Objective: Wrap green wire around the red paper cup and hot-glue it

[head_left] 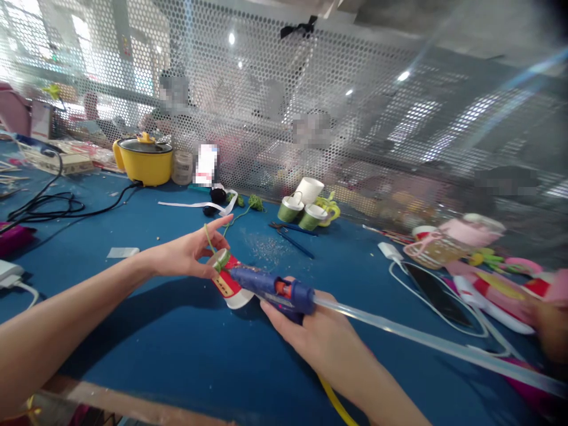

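Note:
My left hand point(189, 254) pinches a red and white paper cup point(229, 287) lying on its side over the blue table, with a green cord point(212, 239) looped around its base and my index finger stretched out. My right hand point(317, 337) grips a blue hot glue gun point(270, 288) whose nozzle points at the cup's base. A clear glue stick point(399, 331) pokes out of the gun's back toward the right.
A yellow electric pot point(144, 158) stands at the back left, with black cables point(53, 207) beside it. Green-wrapped cups point(302, 213) sit mid-table. A phone point(437, 294) with a white cable lies right, near pink craft items. A perforated metal screen point(355, 106) closes the far side.

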A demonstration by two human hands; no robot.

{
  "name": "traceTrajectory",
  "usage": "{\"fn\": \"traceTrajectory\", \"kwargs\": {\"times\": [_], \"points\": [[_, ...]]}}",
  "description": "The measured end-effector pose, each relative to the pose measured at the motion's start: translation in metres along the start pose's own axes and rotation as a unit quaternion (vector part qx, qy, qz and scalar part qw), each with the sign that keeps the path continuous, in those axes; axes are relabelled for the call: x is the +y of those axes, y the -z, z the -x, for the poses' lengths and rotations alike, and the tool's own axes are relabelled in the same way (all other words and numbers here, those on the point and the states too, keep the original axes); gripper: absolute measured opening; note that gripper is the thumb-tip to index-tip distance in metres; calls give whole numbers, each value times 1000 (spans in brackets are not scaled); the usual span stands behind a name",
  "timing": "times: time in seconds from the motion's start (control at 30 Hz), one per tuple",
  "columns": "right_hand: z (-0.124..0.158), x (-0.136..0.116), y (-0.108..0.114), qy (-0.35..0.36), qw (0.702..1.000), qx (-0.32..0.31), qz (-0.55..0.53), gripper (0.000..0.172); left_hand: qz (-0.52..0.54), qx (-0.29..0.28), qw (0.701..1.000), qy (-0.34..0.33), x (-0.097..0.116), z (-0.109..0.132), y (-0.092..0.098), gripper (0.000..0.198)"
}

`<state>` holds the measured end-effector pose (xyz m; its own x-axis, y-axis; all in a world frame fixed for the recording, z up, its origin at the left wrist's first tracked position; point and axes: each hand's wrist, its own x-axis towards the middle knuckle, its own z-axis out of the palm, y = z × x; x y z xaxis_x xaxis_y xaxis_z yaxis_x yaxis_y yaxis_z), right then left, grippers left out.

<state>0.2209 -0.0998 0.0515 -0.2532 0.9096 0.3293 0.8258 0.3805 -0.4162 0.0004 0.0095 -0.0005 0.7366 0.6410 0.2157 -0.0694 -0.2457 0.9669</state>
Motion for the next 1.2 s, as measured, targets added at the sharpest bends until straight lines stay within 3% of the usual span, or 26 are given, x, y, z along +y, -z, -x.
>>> {"fn": "traceTrajectory", "kwargs": {"times": [0.37,0.87,1.2], "points": [[-2,4,5,-62,998,-5,-7,17,28,-33,999,2,8,2,-1,98],[-1,0,6,-78,997,-14,-21,16,31,-34,999,-3,6,1,0,96],[2,-2,2,-45,999,-27,-14,15,15,-21,1000,-11,7,-1,-1,97]]}}
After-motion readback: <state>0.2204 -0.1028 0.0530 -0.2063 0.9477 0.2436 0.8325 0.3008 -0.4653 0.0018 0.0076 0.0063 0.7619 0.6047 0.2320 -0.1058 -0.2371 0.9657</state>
